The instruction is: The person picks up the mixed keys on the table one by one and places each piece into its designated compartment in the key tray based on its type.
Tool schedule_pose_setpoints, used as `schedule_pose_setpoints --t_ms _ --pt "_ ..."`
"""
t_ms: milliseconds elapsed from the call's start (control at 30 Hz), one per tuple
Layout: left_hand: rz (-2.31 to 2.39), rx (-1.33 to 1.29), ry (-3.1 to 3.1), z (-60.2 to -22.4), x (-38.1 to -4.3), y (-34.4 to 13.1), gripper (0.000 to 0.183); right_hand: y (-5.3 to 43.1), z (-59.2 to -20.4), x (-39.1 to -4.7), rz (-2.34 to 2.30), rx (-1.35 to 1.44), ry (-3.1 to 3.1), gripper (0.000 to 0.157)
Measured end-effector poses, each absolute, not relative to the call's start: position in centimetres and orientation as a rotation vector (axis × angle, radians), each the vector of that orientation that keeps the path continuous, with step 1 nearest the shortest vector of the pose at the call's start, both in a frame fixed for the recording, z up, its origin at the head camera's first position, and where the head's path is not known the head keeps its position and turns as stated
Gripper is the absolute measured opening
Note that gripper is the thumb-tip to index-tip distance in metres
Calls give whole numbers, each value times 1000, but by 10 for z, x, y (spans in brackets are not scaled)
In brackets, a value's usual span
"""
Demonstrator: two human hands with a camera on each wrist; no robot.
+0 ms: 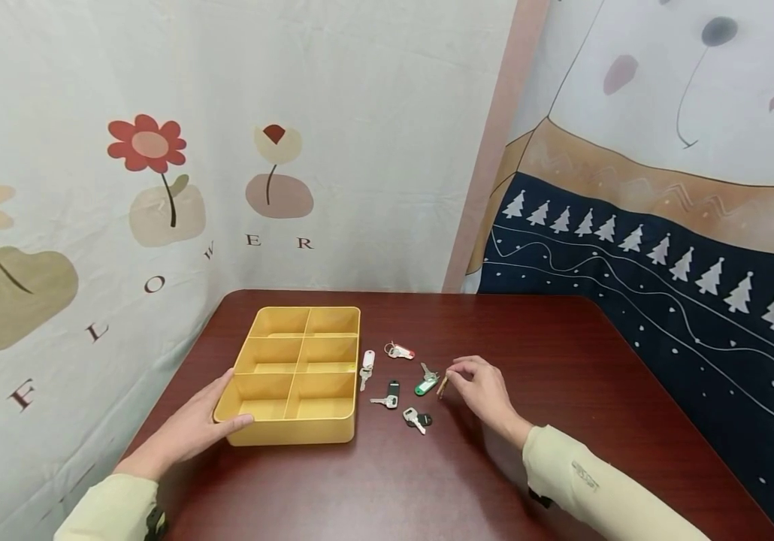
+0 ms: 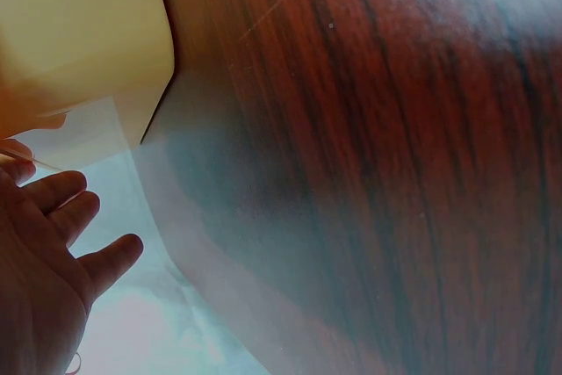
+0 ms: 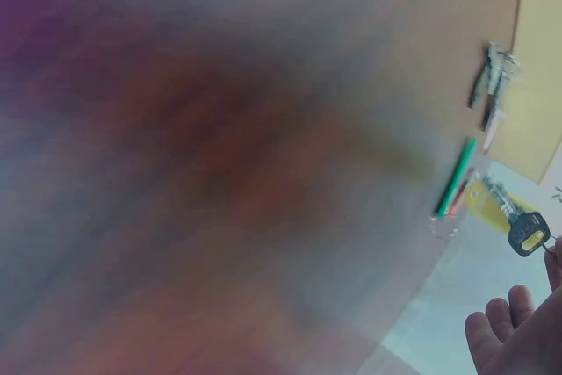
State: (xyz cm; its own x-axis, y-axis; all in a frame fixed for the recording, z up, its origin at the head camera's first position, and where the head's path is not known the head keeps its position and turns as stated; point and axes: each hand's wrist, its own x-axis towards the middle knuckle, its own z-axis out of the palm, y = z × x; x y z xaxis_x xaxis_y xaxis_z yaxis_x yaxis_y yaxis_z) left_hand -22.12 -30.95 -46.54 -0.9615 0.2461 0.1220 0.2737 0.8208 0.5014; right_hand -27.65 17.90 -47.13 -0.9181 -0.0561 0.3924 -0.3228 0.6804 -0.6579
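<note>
My left hand (image 1: 187,428) grips the near left corner of a yellow compartment box (image 1: 285,433), thumb on its front wall and fingers along its left side. In the left wrist view the other fingers (image 2: 66,208) stand off the box. My right hand (image 1: 485,387) pinches a key (image 3: 529,233) by its ring, between thumb and forefinger. This key has a black head and a yellow tag (image 3: 488,208), which hangs down close to the table. Just left of it lies a key with a green tag (image 1: 426,386).
Around these on the brown table (image 1: 495,323) lie keys with a white tag (image 1: 369,359), a red-ended tag (image 1: 403,352), a dark green tag (image 1: 394,391) and a black tag (image 1: 425,420). Printed curtains (image 1: 373,150) hang behind the table.
</note>
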Motion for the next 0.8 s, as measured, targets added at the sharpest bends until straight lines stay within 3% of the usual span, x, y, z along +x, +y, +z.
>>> schedule_pose_setpoints --t_ms 800 --pt "-832 -421 -2955 -466 -221 -309 102 93 -430 -310 1263 313 -2450 10"
